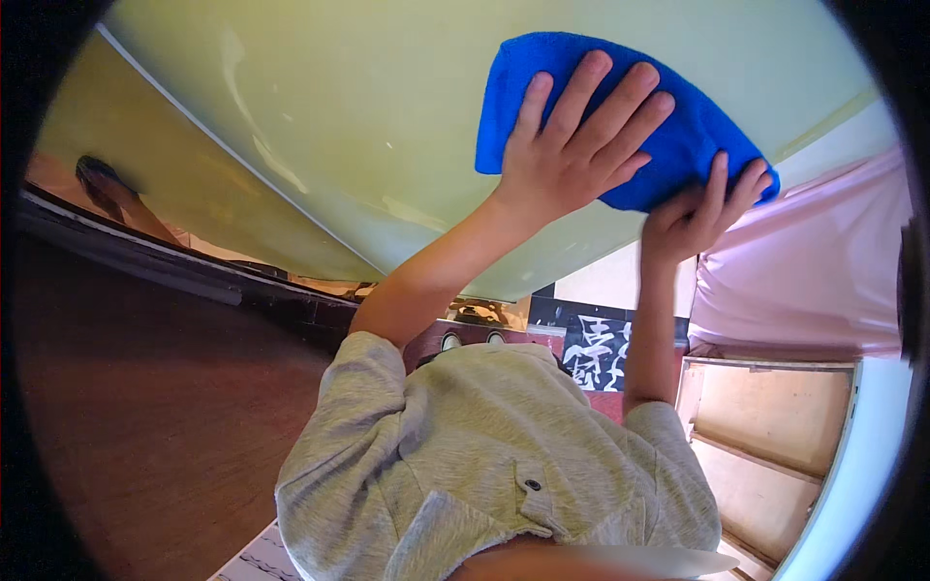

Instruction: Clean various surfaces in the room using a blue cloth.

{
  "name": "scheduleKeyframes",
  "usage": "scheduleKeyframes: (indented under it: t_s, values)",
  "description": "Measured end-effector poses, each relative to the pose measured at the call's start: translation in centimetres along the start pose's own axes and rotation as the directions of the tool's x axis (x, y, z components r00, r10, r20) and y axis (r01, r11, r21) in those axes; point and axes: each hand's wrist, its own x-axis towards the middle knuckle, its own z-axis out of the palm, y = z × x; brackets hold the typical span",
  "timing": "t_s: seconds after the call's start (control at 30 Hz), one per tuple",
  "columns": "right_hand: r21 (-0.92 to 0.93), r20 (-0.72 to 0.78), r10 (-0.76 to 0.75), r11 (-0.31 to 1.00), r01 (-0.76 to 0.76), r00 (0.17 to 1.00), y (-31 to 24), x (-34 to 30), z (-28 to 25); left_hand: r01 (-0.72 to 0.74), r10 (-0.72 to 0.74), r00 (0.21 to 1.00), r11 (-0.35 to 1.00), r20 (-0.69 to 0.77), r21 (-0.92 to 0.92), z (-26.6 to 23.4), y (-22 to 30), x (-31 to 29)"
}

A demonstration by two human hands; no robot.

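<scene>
A bright blue cloth (523,60) lies against a large, glossy yellow-green panel (320,116). My left hand (572,145) rests flat on the cloth's middle, palm down, with the fingers spread. At the cloth's lower right end, my right hand (693,218) has its fingers bent over the edge and holds that corner. The thumb and palm of the right hand are partly hidden. Both my arms reach up and forward across the panel.
A thin pale seam (232,145) crosses the panel at left. Pink draped fabric (804,257) hangs at right, above an open wooden frame (775,416). Below lie a reddish-brown floor (165,416) and a black mat with white lettering (596,353). My shoes (496,338) stand near the panel's base.
</scene>
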Motion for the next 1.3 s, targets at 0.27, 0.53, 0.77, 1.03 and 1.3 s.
scheduleKeyframes:
  t_s: [0.27, 0.53, 0.77, 1.03, 1.3]
  values:
    - [0.153, 0.209, -0.041, 0.988, 0.009, 0.977, -15.2, -4.3, 7.7, 0.195, -0.193, 0.981, 0.974, -0.027, 0.119, -3.7, -14.6, -6.9]
    - [0.359, 0.259, -0.319, 0.908, 0.216, 0.912, -22.6, -3.5, 11.1, 0.526, -0.525, 0.849, 0.850, -0.057, 0.020, -6.7, -19.4, -11.6]
    - [0.090, 0.309, -0.284, 0.959, 0.270, 0.908, -7.3, -6.2, 4.9, 0.440, -0.444, 0.894, 0.895, -0.057, -0.073, -0.9, -6.8, -10.3]
    - [0.289, 0.103, -0.113, 0.954, 0.079, 0.988, 4.7, -9.8, 0.0, 0.379, -0.377, 0.925, 0.924, 0.046, -0.060, 3.0, 6.8, -7.8]
    - [0.435, 0.535, -0.301, 0.899, 0.048, 0.789, -10.4, -7.6, 4.2, 0.548, -0.583, 0.808, 0.796, 0.085, 0.255, -2.9, -6.6, -10.1]
